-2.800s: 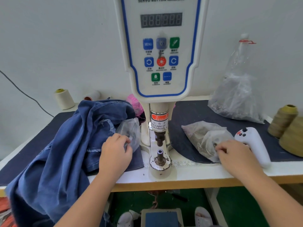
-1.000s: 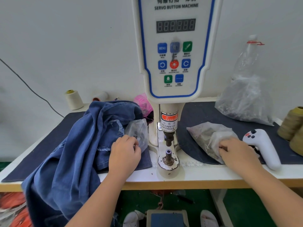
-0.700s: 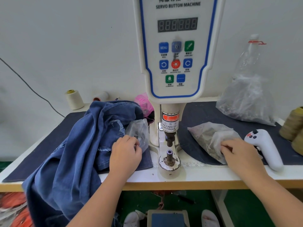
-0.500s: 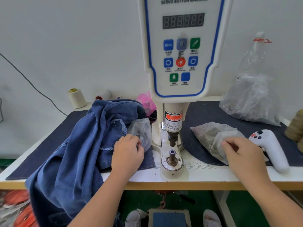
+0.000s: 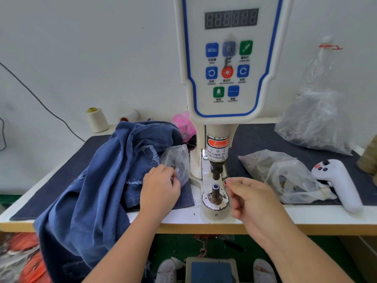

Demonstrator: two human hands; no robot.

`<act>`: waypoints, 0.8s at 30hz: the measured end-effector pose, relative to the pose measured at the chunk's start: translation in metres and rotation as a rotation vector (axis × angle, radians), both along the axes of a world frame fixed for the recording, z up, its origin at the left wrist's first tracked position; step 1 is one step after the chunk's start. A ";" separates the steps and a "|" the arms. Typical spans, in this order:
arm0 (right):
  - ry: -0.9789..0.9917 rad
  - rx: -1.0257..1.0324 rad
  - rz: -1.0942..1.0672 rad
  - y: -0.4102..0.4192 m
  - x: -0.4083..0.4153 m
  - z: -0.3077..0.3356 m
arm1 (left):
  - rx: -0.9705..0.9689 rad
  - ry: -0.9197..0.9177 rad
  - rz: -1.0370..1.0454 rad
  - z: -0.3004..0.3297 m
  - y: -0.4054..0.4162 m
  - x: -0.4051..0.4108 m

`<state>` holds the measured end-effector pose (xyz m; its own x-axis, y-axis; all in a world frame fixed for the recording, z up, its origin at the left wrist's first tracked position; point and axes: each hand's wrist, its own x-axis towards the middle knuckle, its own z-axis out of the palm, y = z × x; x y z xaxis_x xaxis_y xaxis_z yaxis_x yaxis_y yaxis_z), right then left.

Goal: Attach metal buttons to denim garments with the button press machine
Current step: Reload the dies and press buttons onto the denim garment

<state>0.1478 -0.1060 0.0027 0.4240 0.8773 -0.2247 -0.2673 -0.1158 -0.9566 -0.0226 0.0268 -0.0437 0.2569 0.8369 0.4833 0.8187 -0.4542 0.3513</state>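
The white servo button press (image 5: pixel 228 58) stands mid-table, its upper punch (image 5: pixel 216 172) raised above the bare lower die (image 5: pixel 215 189). A blue denim garment (image 5: pixel 98 180) lies heaped to the left and hangs over the table edge. My left hand (image 5: pixel 159 193) rests on the denim, fingers curled at the mouth of a small clear bag (image 5: pixel 177 160); the fingertips are hidden. My right hand (image 5: pixel 255 203) hovers just right of the die, thumb and forefinger pinching a small dark button piece (image 5: pixel 226 181).
A clear bag of button parts (image 5: pixel 285 176) and a white handheld controller (image 5: pixel 342 184) lie on the right. A large bag (image 5: pixel 316 123) sits behind them. Thread cones (image 5: pixel 97 119) stand at the back left. A foot pedal (image 5: pixel 211 270) is on the floor.
My right hand has left the bag of parts on the right and moved left to the die, now pinching a small piece. The left hand stays at the small bag.
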 end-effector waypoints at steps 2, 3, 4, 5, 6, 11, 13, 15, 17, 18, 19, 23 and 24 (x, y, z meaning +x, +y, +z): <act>0.039 -0.031 0.004 0.004 -0.005 0.002 | 0.001 0.006 0.005 0.000 0.000 0.000; 0.043 -0.044 0.000 0.005 -0.007 0.003 | 0.003 0.010 0.006 0.000 0.000 -0.001; 0.039 -0.060 -0.008 0.007 -0.009 0.003 | 0.004 0.014 0.006 0.000 -0.001 -0.001; 0.030 -0.078 -0.018 0.009 -0.010 0.004 | 0.006 0.017 0.006 0.001 -0.001 -0.001; 0.023 -0.094 -0.027 0.011 -0.012 0.006 | 0.009 0.017 0.004 0.001 -0.001 -0.001; 0.076 -0.118 -0.055 0.018 -0.015 0.012 | 0.011 -0.004 -0.010 0.002 -0.002 -0.001; 0.144 -0.099 -0.039 0.017 -0.015 0.013 | 0.008 -0.004 -0.012 0.003 -0.002 -0.001; 0.266 -0.070 -0.003 0.016 -0.016 0.014 | 0.009 0.004 -0.009 0.003 -0.002 -0.001; 0.375 -0.069 0.021 0.014 -0.017 0.015 | 0.013 0.000 -0.009 0.003 -0.002 -0.001; 0.430 -0.067 0.029 0.012 -0.018 0.016 | 0.015 -0.001 -0.009 0.003 -0.002 -0.001; 0.490 -0.059 0.037 0.010 -0.019 0.017 | 0.016 -0.003 -0.010 0.003 -0.002 -0.001; 0.792 0.021 0.040 -0.001 -0.023 0.022 | 0.023 0.002 -0.014 0.003 -0.002 -0.001; 0.857 0.050 0.036 -0.004 -0.024 0.022 | 0.031 0.006 -0.013 0.003 -0.002 -0.001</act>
<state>0.1237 -0.1102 0.0248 0.0970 0.9045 -0.4153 -0.8971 -0.1012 -0.4301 -0.0232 0.0248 -0.0408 0.2706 0.8181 0.5075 0.8148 -0.4754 0.3319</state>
